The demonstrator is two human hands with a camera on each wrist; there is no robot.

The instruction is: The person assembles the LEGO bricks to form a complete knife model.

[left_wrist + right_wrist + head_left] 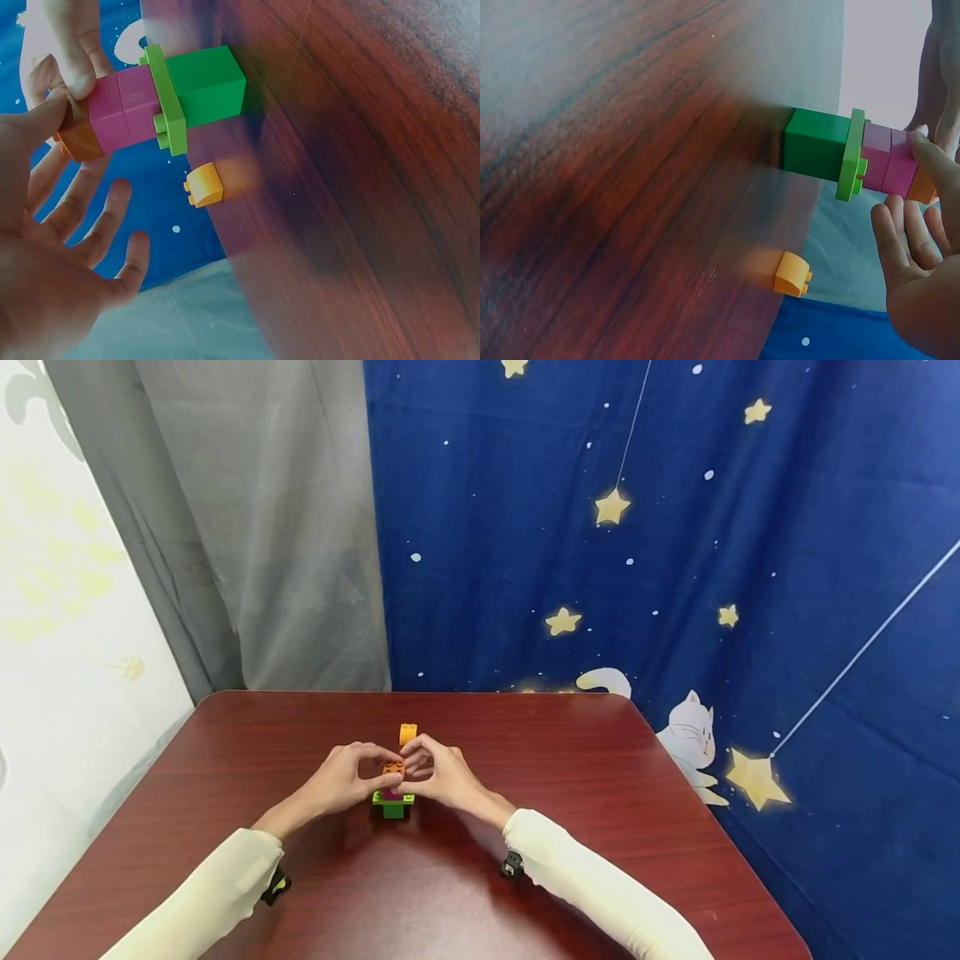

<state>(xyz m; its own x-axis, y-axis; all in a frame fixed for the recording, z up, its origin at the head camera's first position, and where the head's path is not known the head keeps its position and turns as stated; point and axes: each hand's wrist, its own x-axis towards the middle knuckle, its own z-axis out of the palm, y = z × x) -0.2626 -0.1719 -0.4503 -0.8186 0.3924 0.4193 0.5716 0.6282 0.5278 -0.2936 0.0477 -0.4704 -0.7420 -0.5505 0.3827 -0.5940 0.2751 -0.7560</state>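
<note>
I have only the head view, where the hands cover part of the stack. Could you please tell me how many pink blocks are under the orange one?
Observer: Two pink blocks, one on top of the other; the left wrist view shows the seam.
Operator: Thank you. The base of the yellow block is hidden to me; does this block touch the stack?
Observer: No, both wrist views show a gap between them.
</note>
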